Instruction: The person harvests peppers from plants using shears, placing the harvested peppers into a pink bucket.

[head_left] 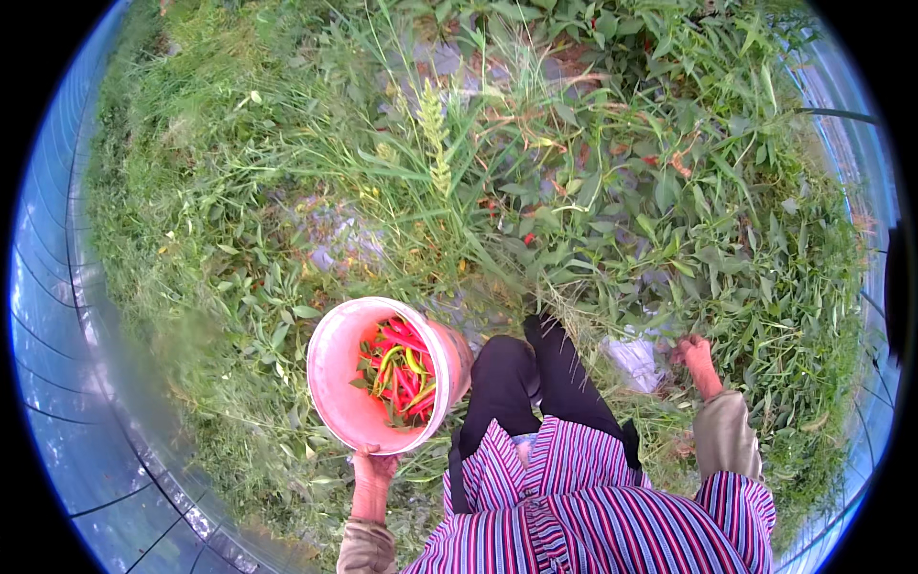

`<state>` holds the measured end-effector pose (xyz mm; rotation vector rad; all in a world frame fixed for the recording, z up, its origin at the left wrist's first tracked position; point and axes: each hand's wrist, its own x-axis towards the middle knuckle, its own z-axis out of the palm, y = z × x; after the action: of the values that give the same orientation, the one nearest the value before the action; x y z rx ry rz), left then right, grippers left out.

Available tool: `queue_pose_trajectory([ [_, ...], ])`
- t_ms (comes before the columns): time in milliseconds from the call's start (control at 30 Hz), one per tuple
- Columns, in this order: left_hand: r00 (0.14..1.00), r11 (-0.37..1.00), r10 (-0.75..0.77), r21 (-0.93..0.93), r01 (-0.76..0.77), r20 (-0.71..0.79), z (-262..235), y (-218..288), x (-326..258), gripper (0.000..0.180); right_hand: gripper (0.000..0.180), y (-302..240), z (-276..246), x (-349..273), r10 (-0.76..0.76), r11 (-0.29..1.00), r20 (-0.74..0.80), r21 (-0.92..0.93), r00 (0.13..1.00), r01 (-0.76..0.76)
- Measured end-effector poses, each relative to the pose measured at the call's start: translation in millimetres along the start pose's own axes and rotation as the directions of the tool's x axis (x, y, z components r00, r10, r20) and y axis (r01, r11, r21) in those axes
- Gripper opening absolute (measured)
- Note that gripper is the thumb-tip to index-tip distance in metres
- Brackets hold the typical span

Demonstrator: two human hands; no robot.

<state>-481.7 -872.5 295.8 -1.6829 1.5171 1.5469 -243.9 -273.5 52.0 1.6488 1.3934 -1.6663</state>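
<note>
1. Currently, the left hand (375, 465) grips the near rim of a pink bucket (333, 381), which stands tilted beside the person's left knee (507, 359).
2. Inside the bucket lie red and green peppers (405, 371).
3. Well apart, the right hand (696, 352) reaches among green plants (741, 287), fingers bent; whether it pinches anything, I cannot tell.
4. Just left of it lies crumpled whitish plastic (634, 362).

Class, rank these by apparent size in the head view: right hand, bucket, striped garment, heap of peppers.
Largest to smallest:
1. Striped garment, though nearness to the camera may enlarge it
2. Bucket
3. Heap of peppers inside it, partly hidden
4. Right hand
</note>
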Motion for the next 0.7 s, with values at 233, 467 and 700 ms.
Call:
queue_pose_trajectory([
  [233,0.992,1.000,-0.010,0.022,0.007,0.124,20.5,33.4,4.6,0.063,0.014,3.1,0.4,-58.2,-0.015,1.000,0.042,0.013,0.999,0.014],
  [467,0.995,0.997,-0.045,-0.059,0.050,0.086,33.8,86.8,-23.5,0.070,0.013,30.6,-19.4,-92.6,0.059,0.993,-0.107,0.105,0.993,-0.047],
  [700,0.995,0.994,0.075,-0.088,-0.068,0.069,49.4,145.5,-6.6,0.061,0.016,52.5,-4.9,-87.1,0.152,0.983,-0.191,0.129,0.970,-0.128],
])
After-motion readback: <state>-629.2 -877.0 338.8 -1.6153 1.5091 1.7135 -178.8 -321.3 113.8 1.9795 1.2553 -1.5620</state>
